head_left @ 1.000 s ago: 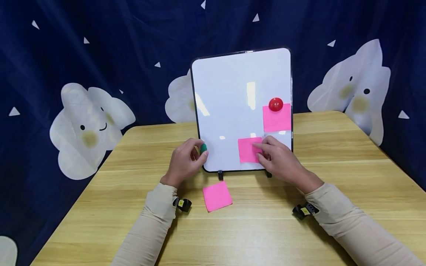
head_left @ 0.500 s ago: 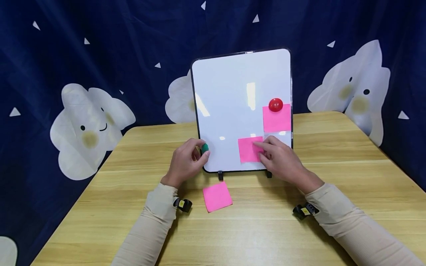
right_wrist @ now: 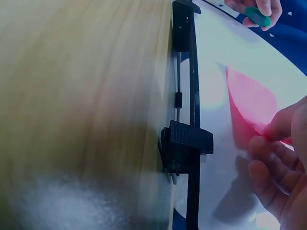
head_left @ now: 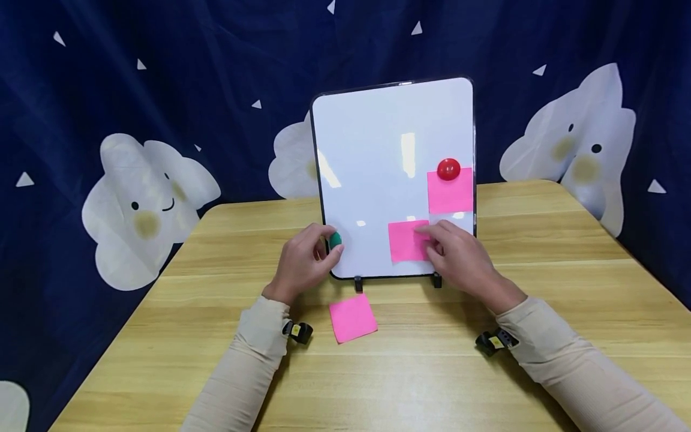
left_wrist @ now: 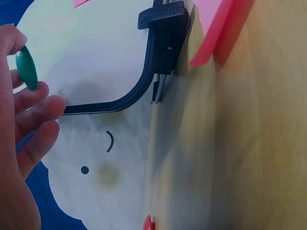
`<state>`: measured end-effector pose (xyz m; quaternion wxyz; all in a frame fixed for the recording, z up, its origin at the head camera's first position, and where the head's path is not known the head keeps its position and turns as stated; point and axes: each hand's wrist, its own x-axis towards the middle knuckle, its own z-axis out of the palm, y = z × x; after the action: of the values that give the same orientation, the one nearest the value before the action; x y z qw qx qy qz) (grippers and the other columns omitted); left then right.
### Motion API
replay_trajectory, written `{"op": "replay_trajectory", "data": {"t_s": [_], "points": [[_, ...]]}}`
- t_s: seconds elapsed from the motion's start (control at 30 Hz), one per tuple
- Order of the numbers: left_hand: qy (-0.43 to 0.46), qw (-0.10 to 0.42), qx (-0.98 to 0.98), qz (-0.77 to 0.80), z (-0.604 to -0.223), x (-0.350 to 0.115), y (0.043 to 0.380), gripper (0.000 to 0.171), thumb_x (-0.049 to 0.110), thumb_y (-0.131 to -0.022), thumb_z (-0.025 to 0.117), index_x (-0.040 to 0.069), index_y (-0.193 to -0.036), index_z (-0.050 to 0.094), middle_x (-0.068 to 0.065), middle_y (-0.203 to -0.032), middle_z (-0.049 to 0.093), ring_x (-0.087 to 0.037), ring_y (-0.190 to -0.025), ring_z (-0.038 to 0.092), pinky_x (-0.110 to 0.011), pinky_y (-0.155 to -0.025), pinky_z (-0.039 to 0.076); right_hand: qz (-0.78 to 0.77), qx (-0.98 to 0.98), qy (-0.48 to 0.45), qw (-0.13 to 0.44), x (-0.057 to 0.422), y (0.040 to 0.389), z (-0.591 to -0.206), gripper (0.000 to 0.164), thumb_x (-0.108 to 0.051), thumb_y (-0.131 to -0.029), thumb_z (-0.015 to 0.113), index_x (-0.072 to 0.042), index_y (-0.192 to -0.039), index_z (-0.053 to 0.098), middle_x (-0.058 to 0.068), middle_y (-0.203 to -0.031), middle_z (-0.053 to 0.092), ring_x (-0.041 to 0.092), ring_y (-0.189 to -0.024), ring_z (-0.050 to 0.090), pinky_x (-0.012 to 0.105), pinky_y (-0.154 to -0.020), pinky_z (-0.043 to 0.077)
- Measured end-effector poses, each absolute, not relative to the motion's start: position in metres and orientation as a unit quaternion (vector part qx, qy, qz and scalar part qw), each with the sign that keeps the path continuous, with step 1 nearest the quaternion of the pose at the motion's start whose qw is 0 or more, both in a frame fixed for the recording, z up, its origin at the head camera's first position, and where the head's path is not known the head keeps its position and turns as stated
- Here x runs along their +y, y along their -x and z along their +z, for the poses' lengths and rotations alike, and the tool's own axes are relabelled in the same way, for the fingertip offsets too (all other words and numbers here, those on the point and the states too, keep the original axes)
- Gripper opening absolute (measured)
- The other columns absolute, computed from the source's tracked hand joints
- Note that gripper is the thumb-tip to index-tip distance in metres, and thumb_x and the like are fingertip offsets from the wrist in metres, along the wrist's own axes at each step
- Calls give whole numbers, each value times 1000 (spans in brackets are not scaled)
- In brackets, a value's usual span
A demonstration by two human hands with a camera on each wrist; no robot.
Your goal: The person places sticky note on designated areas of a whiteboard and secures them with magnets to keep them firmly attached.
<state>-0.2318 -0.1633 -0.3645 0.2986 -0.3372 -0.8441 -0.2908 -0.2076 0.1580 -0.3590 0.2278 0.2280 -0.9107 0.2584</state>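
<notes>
A whiteboard with a black frame stands propped on the table. My left hand pinches a green round magnet between thumb and fingers, at the board's lower left edge. My right hand pinches the right side of a pink sticky note in front of the board's lower right part. In the right wrist view this note bows out from the white surface. Higher up, a red round magnet sits over the top edge of a second pink note on the board.
Another pink note lies on the wooden table before the board. Black clip feet hold the board's lower edge. A small red object shows at the bottom of the left wrist view. A dark blue curtain hangs behind.
My left hand has shifted slightly right with the green magnet, further over the board's edge. The pink note in my right hand has moved a little right and up.
</notes>
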Motion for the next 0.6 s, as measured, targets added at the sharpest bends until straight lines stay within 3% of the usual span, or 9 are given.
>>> {"op": "replay_trajectory", "data": {"t_s": [0.17,0.4,0.6], "points": [[338,300,-845,-286,-366,-162,232,25,23,-90,73,8,-108,64,-2,-80,57,-10,-65,49,-25,-54,42,267,-911,-221,222,159,209,-360,33,-6,-88,75,-4,-120,68,8,-97,66,20,-79,56,35,-69,51],[341,303,-843,-286,-367,-161,233,26,24,-89,73,8,-109,64,-2,-81,57,-9,-66,50,-25,-54,43,263,-898,-234,265,161,209,-361,29,-3,-86,75,-3,-115,72,4,-85,60,17,-70,52,31,-58,46],[357,300,-837,-286,-364,-157,234,26,24,-89,73,9,-109,65,0,-84,59,-10,-65,52,-25,-54,45,264,-900,-230,261,160,209,-362,29,-5,-87,74,-4,-116,72,3,-85,59,16,-70,53,30,-57,47]]}}
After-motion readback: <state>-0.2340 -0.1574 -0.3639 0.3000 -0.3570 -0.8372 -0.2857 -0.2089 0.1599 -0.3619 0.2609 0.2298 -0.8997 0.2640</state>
